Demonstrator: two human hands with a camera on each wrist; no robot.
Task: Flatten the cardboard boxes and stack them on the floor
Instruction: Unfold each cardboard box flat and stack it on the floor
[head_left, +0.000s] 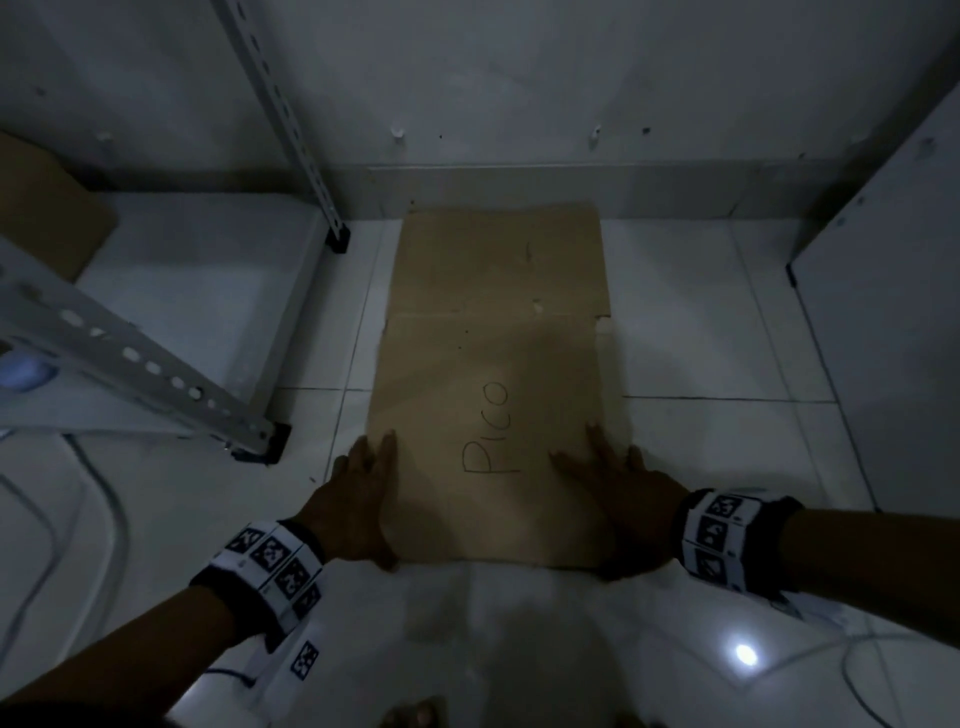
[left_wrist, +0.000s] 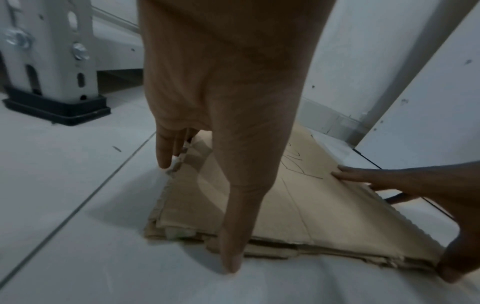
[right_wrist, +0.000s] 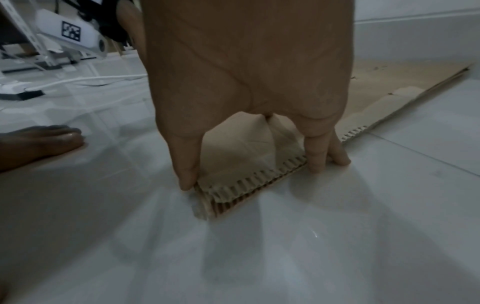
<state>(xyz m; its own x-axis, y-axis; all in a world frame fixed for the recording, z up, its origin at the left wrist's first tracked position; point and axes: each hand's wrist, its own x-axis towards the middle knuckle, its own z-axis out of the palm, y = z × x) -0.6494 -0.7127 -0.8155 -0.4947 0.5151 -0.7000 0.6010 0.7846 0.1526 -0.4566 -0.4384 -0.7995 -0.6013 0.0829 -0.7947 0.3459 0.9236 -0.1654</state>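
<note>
On the glossy white tiled floor (head_left: 701, 322) we see both hands at the stack's near corners: left hand (head_left: 358, 499) and right hand (head_left: 623, 493), fingers (right_wrist: 315, 152) straight and spread, bracketing the corrugated edges. The flattened cardboard boxes (head_left: 493, 338), brown and rectangular, stretch toward the wall beside a perforated metal rack (head_left: 291, 124).

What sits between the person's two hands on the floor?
In the head view, the flattened brown cardboard marked "PICO" lies between the left hand and right hand.

Dim room with a glossy white tiled floor (head_left: 701, 322) and a plain white wall (head_left: 519, 78). A white slotted metal shelving rack (head_left: 280, 104) stands at left, a white cabinet (head_left: 883, 312) at right.
</note>
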